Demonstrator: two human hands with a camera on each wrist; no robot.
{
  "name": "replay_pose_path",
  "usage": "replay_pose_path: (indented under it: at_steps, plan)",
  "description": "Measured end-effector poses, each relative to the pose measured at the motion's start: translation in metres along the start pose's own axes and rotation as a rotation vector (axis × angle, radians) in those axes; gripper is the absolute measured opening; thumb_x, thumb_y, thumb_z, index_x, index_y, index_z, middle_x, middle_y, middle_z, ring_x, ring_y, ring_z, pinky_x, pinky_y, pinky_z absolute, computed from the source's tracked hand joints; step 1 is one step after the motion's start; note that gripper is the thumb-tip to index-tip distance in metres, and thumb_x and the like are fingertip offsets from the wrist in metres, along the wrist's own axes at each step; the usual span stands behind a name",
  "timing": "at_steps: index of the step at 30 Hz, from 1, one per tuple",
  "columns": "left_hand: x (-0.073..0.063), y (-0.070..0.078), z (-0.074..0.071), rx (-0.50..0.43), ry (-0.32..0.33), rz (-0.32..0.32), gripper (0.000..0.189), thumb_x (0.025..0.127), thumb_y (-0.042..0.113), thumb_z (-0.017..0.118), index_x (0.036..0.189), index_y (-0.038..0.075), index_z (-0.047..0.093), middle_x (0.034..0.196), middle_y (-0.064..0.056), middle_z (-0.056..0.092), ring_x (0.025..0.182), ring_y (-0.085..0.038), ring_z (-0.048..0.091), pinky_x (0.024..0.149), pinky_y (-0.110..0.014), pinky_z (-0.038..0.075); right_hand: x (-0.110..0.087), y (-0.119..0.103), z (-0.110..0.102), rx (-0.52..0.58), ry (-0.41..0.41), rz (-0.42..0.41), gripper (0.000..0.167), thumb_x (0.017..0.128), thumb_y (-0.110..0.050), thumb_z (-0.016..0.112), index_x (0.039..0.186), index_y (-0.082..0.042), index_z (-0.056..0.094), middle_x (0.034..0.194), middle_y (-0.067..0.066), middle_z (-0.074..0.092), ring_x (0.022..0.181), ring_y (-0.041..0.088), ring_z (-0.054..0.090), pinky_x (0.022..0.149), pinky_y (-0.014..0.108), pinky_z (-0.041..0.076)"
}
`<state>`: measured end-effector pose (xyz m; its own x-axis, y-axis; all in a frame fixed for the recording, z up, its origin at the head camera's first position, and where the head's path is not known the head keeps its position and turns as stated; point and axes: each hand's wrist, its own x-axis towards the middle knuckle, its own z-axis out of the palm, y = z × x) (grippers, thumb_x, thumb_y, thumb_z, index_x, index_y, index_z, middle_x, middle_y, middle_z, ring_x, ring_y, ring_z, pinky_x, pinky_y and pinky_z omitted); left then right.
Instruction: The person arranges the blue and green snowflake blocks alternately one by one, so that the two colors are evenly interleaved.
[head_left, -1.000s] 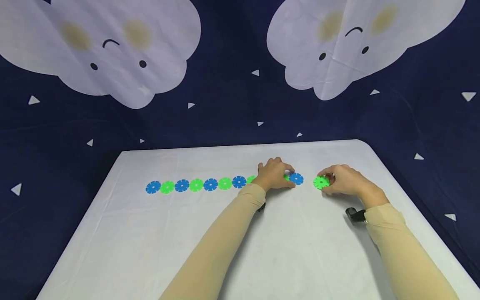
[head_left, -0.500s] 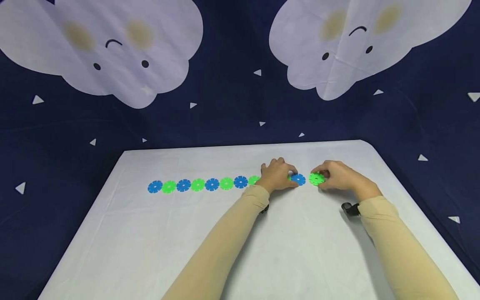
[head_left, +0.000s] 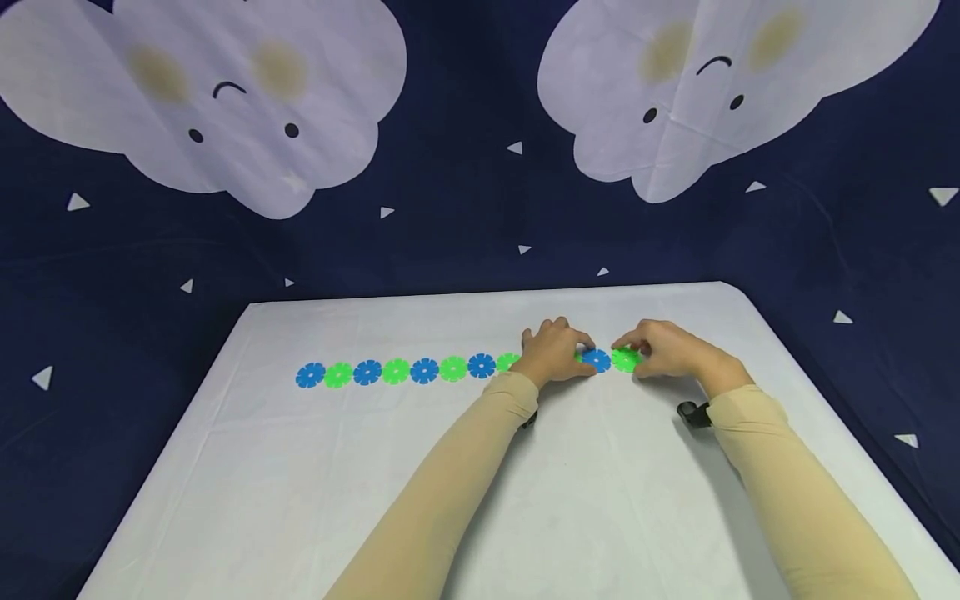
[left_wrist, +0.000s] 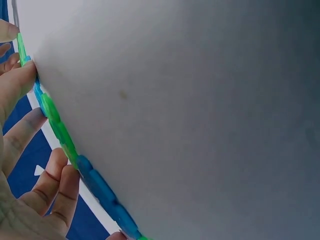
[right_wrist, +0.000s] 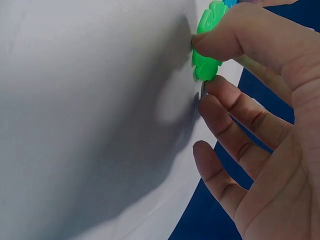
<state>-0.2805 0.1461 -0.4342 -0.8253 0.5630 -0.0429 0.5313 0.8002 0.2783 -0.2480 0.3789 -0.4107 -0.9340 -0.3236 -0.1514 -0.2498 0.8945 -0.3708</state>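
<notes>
A row of notched plastic snowflake discs in alternating blue and green lies across the white table. At the row's right end, my left hand (head_left: 553, 352) pinches a blue disc (head_left: 597, 361) between thumb and index finger, its other fingers spread over the row. That hand hides part of the row. Right beside the blue disc, a green disc (head_left: 625, 360) sits between the thumb and fingers of my right hand (head_left: 671, 350). In the right wrist view the thumb lies over this green disc (right_wrist: 206, 67). Whether the two discs touch or interlock is unclear.
The other discs, such as the blue end disc (head_left: 311, 375), stretch left along the white table (head_left: 360, 500). Behind the table's far edge hangs a dark blue cloth (head_left: 450, 208) with clouds and small white triangles. A black wrist camera (head_left: 693, 414) sits beneath the right wrist.
My right hand has moved left with the green disc, bringing it from a clear gap up beside the blue disc. The left hand has kept its place on the row.
</notes>
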Motion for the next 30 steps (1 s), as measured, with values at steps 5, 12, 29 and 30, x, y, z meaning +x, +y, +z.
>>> replay_pose_path:
  at_steps: [5,12,29,30]
  plan:
    - [-0.001,0.000,0.000,-0.006,0.002,-0.002,0.045,0.093,0.056,0.081,0.135,0.041,0.074,0.138,0.000,0.064,0.130,-0.023,0.058,0.117,-0.068,0.042,0.002,-0.003,0.001,-0.006,-0.003,-0.002,0.054,0.076,-0.005,0.088,0.129,-0.007,0.078,0.108,0.013,0.072,0.092,0.024,0.059,0.082,0.040,0.053]
    - [-0.002,-0.003,0.000,-0.006,0.009,-0.012,0.045,0.093,0.056,0.081,0.135,0.041,0.075,0.138,0.000,0.064,0.130,-0.023,0.058,0.118,-0.068,0.042,0.007,-0.006,0.003,0.014,-0.007,0.002,0.053,0.078,-0.004,0.087,0.130,-0.004,0.076,0.111,0.015,0.072,0.096,0.026,0.061,0.087,0.048,0.056]
    - [-0.019,-0.030,-0.026,-0.103,-0.018,0.059,0.079,0.095,0.056,0.077,0.163,0.033,0.046,0.158,-0.003,0.054,0.148,-0.024,0.052,0.126,-0.072,0.029,-0.004,-0.005,0.009,0.031,0.093,-0.047,0.052,0.094,-0.017,0.079,0.143,-0.006,0.066,0.127,0.023,0.070,0.120,0.041,0.065,0.108,0.065,0.051]
    - [-0.023,-0.036,-0.031,-0.112,-0.016,0.062,0.079,0.096,0.055,0.077,0.164,0.032,0.045,0.160,-0.004,0.053,0.150,-0.024,0.050,0.127,-0.073,0.027,-0.007,-0.006,0.008,0.036,0.105,-0.046,0.053,0.095,-0.018,0.078,0.145,-0.006,0.064,0.131,0.025,0.069,0.125,0.044,0.064,0.111,0.067,0.049]
